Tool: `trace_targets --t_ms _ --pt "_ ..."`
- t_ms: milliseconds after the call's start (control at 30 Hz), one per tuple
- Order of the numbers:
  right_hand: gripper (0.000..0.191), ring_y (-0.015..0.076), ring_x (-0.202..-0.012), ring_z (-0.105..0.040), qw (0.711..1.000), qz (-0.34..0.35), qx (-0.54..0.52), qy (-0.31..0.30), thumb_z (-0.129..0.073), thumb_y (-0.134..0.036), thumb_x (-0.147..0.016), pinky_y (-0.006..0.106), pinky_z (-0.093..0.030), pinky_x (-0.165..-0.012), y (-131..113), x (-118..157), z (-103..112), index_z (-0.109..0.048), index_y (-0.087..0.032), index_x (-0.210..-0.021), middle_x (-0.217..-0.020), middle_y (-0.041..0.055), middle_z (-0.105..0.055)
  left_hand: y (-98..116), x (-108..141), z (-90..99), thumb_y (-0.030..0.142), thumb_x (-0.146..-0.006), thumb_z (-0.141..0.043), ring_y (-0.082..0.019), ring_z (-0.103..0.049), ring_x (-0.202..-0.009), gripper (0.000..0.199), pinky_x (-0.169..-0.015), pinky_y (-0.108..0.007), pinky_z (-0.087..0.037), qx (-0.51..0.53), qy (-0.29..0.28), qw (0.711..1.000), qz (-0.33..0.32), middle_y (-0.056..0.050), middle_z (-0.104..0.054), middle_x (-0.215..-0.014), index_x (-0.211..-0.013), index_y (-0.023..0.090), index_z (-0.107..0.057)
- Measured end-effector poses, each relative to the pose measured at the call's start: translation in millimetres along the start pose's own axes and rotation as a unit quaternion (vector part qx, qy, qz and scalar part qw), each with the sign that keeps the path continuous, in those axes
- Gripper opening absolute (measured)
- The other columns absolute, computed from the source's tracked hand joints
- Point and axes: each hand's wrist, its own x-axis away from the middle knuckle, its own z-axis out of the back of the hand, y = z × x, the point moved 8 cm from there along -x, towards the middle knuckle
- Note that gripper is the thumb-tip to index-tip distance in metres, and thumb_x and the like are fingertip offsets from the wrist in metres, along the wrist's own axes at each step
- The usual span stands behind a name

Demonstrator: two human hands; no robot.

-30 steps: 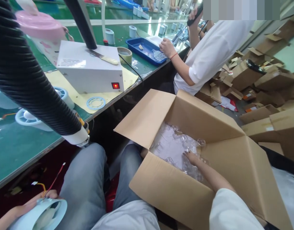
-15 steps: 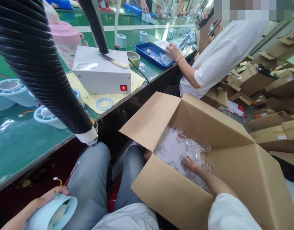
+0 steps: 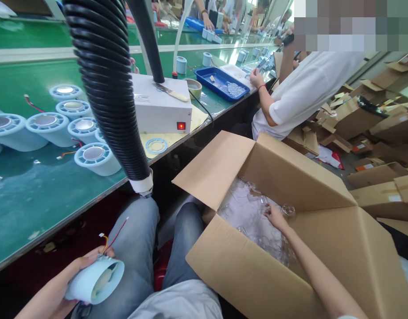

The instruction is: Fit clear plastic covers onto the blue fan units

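My left hand (image 3: 78,271) is wrapped round a light blue plastic housing (image 3: 86,285) above my left thigh. The housing lies tilted, its wide open end facing right, and thin red and yellow wires (image 3: 114,237) with a small white connector stick up from it. Inside an open cardboard box (image 3: 230,261), my right hand (image 3: 276,217) has its fingers pinched at the edge of a clear plastic cup (image 3: 264,202). More clear plastic cups (image 3: 270,246) lie in the box around it, some over a white sheet.
A black ribbed hose (image 3: 107,88) hangs down over the bench edge. On the green bench (image 3: 31,190) stand several light blue housings (image 3: 97,157), a white box with a lit red switch (image 3: 160,108) and a blue tray (image 3: 223,84). A co-worker (image 3: 300,88) sits beyond the carton.
My right hand has lifted slightly and closed from spread fingers to a pinch at a clear cup. The left hand with the housing sits further right and higher in view; the camera has turned left.
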Motion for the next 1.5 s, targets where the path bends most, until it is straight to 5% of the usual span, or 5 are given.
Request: trace_targets --t_ms 500,700,833,1000,1500 --pt "0.037 0.0284 -0.107 -0.057 0.943 0.053 -0.290 0.157 -0.058 -0.051 -0.078 0.047 -0.043 -0.096 -54.9 49.8 95.5 -0.061 -0.017 -0.064 -0.105 0.0112 -0.067 11.3 24.9 -28.2 0.037 -0.080 -0.059 -0.009 -0.048 -0.036 0.021 -0.031 -0.017 -0.038 0.135 -0.135 0.981 0.030 0.002 -0.068 -0.062 -0.086 0.018 -0.066" --pt "0.055 0.0328 -0.098 -0.065 0.806 0.248 -0.537 0.019 -0.036 -0.063 -0.083 0.046 -0.054 -0.082 -197.1 117.0 106.3 -0.072 -0.023 -0.076 -0.101 0.0122 -0.070 17.9 38.8 -66.2 0.053 -0.089 -0.036 -0.015 -0.055 -0.036 0.047 -0.025 -0.015 -0.023 0.094 -0.259 0.961 0.031 -0.008 -0.062 -0.053 -0.086 0.011 -0.057" --pt "0.042 0.0308 -0.111 -0.060 0.825 0.483 -0.266 -0.119 -0.053 -0.032 -0.086 0.044 -0.053 -0.088 -338.7 210.6 70.2 -0.057 -0.030 -0.128 -0.127 0.0107 -0.058 23.8 48.5 -75.5 0.060 -0.085 -0.037 -0.011 -0.048 -0.035 0.049 -0.028 -0.016 -0.028 0.033 -0.299 0.954 0.004 -0.001 -0.057 -0.057 -0.090 0.015 -0.054" --pt "0.056 0.0386 -0.104 -0.056 0.806 0.583 0.052 0.085 -0.055 -0.011 -0.078 0.054 -0.052 -0.077 -429.4 258.7 38.5 -0.056 -0.027 -0.131 -0.130 0.0177 -0.051 42.6 71.7 -72.8 0.042 -0.075 -0.061 -0.008 -0.043 -0.047 0.029 -0.035 -0.016 -0.030 -0.068 -0.324 0.939 -0.097 0.001 -0.053 -0.066 -0.084 0.014 -0.063" --pt "0.031 0.0217 -0.095 -0.057 0.839 0.353 -0.372 -0.180 -0.056 -0.030 -0.086 0.029 -0.048 -0.076 -430.9 236.7 30.9 -0.061 -0.018 -0.058 -0.100 0.0070 -0.059 73.3 99.5 -43.1 0.042 -0.059 -0.084 -0.025 -0.054 -0.108 0.066 -0.096 -0.039 -0.042 -0.216 -0.172 0.812 -0.515 -0.009 -0.056 -0.115 -0.119 0.026 -0.062"
